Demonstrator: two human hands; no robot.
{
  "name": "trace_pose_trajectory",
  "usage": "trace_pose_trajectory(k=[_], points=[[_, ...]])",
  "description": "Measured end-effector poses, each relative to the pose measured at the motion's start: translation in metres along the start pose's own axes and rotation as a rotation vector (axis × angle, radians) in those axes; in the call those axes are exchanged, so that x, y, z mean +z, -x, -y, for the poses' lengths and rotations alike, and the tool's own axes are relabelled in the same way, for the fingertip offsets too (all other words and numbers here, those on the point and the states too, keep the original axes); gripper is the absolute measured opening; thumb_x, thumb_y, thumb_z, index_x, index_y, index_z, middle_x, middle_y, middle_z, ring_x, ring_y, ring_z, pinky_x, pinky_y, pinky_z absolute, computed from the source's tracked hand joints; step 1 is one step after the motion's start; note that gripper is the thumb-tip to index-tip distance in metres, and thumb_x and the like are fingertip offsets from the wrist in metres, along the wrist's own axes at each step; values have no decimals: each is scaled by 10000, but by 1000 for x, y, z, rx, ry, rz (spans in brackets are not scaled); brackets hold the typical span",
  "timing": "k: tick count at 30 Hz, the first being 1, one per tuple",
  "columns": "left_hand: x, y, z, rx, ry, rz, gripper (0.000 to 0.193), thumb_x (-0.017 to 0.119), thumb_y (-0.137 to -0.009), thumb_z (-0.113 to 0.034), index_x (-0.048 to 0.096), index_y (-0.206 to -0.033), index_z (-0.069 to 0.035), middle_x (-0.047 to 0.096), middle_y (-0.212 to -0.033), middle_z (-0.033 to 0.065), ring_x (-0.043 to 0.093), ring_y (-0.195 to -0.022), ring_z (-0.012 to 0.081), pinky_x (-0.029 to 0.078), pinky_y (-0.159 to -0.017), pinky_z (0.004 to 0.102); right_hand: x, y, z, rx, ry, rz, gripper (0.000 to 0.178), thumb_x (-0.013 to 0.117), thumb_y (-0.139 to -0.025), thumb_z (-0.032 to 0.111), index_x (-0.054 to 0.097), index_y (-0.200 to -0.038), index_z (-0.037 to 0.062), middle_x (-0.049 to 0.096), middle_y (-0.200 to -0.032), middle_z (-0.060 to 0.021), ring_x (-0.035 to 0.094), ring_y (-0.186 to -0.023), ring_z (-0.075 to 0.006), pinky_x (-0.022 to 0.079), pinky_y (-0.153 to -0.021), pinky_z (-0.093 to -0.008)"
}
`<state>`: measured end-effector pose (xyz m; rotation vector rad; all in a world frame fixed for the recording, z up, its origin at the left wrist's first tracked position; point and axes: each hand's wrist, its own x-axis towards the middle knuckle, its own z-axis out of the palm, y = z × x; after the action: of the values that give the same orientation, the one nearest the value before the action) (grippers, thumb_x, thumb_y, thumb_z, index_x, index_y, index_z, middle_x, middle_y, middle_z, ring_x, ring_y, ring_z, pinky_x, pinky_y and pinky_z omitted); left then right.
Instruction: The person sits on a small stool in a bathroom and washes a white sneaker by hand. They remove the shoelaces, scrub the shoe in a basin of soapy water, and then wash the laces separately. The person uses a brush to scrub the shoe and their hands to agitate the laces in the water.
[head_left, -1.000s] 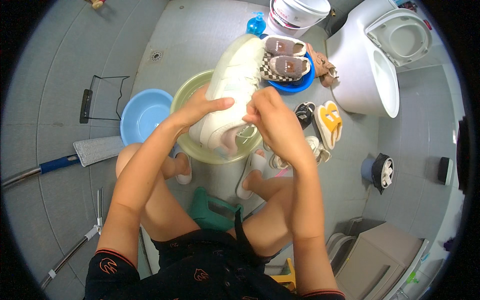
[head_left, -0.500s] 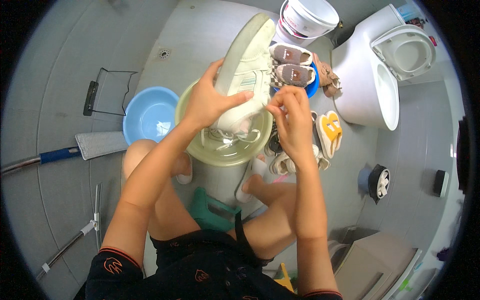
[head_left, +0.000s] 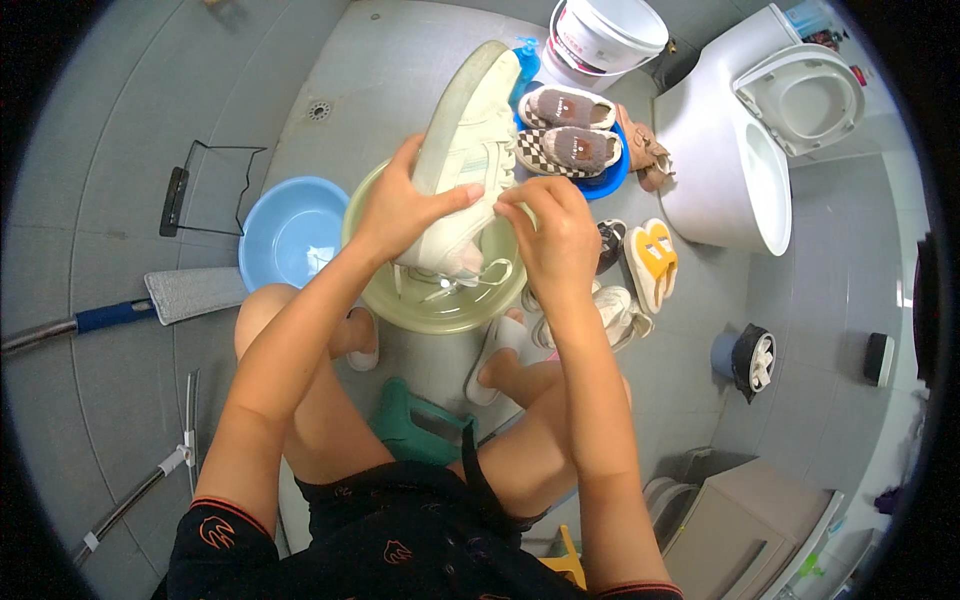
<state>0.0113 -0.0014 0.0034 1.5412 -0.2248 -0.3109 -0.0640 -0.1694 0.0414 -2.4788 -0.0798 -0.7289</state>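
The left hand (head_left: 408, 212) is clamped on a white lace-up shoe (head_left: 462, 160), tilted over the round pale-green plastic basin (head_left: 430, 326), past its far rim. The right hand's (head_left: 556, 232) fingertips meet at its lacing; tugging there could twist it loose.

Off-white shoe (head_left: 462, 160), pale green basin (head_left: 440, 327), light blue basin (head_left: 285, 228), black-and-white checked shoes (head_left: 538, 152), yellow-and-white slippers (head_left: 652, 264), green stool (head_left: 404, 426)

White shoe (head_left: 468, 145) — tilted, left hand (head_left: 403, 210) holding, right hand (head_left: 558, 230) alongside, basin (head_left: 440, 325) (pale green) below
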Motion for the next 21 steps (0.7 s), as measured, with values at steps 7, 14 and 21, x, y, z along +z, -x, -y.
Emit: trace_pose_trajectory(k=[7,14,21], points=[[-1,2,1,-36,-1,14,770,844,-675,-272,479,-1266,60,632,-1092,165,631,-968,209,508,-841,314,-3,2,-2,95,-90,242,89,634,-808,39,595,-887,46,552,-908,-120,572,-854,-295,474,-728,-378],[-7,1,1,-21,-52,68,789,854,-663,-271,479,-1274,59,633,-1103,169,631,-976,212,505,-858,313,-28,-9,-16,23,-411,491,90,614,-845,38,568,-922,30,491,-956,-131,519,-910,-271,443,-785,-347],[0,-1,7,-68,103,66,737,839,-695,-281,488,-1248,57,630,-1104,168,635,-972,206,513,-841,313,-25,-5,-15,189,-383,260,140,708,-799,84,646,-922,61,531,-926,-66,531,-861,-190,432,-684,-294]])
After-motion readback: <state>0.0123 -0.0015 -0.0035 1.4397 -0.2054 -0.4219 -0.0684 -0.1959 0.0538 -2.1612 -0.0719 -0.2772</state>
